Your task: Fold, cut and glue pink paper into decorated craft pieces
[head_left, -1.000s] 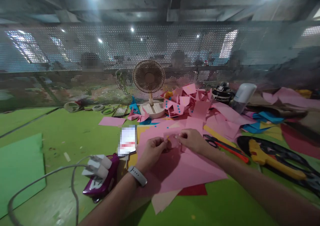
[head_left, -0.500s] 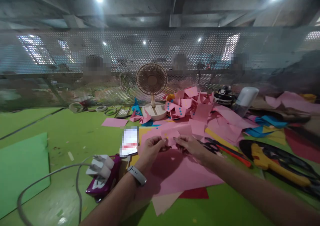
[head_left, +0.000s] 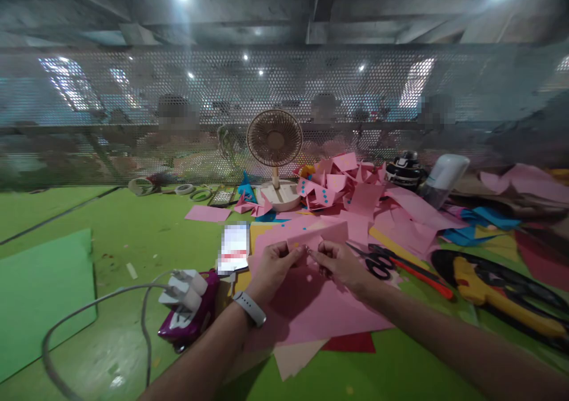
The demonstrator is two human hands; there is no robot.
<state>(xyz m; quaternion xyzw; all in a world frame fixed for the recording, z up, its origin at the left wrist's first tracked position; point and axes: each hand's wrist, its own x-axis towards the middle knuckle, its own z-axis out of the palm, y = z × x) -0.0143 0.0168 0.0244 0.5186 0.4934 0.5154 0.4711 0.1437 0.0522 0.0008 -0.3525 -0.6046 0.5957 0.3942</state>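
Note:
My left hand (head_left: 276, 269), with a pale watch strap (head_left: 249, 308) at its wrist, is closed in a pinch of thumb and forefinger. Facing it, my right hand (head_left: 336, 262) also pinches, and the fingertips of both nearly meet. Whatever sits between them is too small to name. Just behind the fingers a pink paper piece (head_left: 329, 233) shows a raised straight edge. Beneath both hands lies a large pink sheet (head_left: 320, 312), with a red sheet (head_left: 351, 343) and a pale sheet (head_left: 296, 358) poking out under it. Black-handled scissors (head_left: 377, 265) rest right of my right hand.
Left are a lit phone (head_left: 234, 247), a purple power strip (head_left: 191, 324) with white plugs, a looping cable and a green sheet (head_left: 40, 300). Behind stand a fan (head_left: 274, 138) and a heap of folded pink paper (head_left: 355, 179). A red-orange cutter (head_left: 427, 279) and yellow-handled tool (head_left: 498, 303) lie right.
The view has shifted slightly, so the table appears a little further right. My fingertips have come closer together, and more of the scissors shows beside my right hand.

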